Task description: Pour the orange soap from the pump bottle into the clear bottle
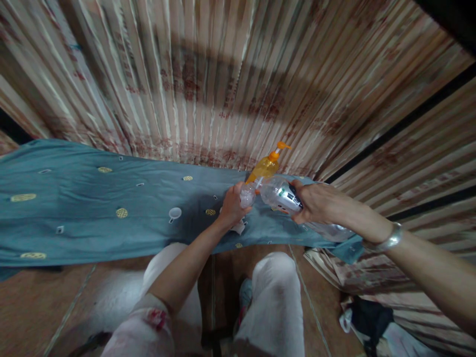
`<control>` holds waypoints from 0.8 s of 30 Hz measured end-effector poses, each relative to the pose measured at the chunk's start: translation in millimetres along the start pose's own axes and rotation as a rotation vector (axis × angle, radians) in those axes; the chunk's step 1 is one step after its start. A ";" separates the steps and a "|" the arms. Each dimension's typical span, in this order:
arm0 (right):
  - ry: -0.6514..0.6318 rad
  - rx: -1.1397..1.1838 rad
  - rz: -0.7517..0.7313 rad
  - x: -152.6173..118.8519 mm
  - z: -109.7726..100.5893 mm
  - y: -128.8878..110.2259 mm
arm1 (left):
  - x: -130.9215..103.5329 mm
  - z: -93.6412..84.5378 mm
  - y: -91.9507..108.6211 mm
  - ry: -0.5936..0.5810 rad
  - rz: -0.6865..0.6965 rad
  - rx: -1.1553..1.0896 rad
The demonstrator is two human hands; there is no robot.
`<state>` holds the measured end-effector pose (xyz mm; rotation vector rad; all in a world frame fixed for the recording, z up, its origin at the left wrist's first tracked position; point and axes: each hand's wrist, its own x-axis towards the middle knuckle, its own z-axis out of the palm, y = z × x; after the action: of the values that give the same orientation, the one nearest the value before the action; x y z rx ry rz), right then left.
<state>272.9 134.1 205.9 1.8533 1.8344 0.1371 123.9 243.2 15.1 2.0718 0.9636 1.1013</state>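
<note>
My left hand (231, 204) is closed around a small clear plastic container (247, 195), whose exact kind I cannot tell. Fingers of my right hand (314, 202) wrap round a large clear plastic bottle (273, 191) with a silver and black label. That bottle lies tilted almost on its side, its neck pointing left at the small container's mouth; whether the two touch is unclear. Just behind them is a pump bottle (263, 167) of yellow liquid with an orange pump top. A white scrap (239, 227) shows below my left hand.
A blue-green cloth (85, 191) with pineapple prints covers the long narrow surface. On it lies a small white round lid-like thing (175, 213). Patterned curtains (208, 89) hang close behind and at right. Dark bars (401, 124) cross the right side. Bundled fabric (372, 317) rests low right.
</note>
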 end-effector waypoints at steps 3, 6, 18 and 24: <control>-0.001 -0.009 -0.004 1.2 1.6 1.4 | -0.2 -0.5 -0.1 -0.005 0.007 -0.004; -0.001 -0.008 -0.004 2.1 1.9 2.0 | -0.1 -0.6 -0.2 -0.013 -0.003 -0.013; -0.009 -0.021 -0.009 2.0 2.0 2.9 | 0.1 -3.1 3.5 -0.023 -0.024 -0.027; -0.003 -0.016 -0.002 1.7 2.2 2.4 | -0.4 -3.4 3.8 -0.022 -0.029 -0.030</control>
<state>276.2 135.2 204.5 1.8391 1.8281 0.1480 122.0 241.3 19.5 2.0359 0.9580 1.0694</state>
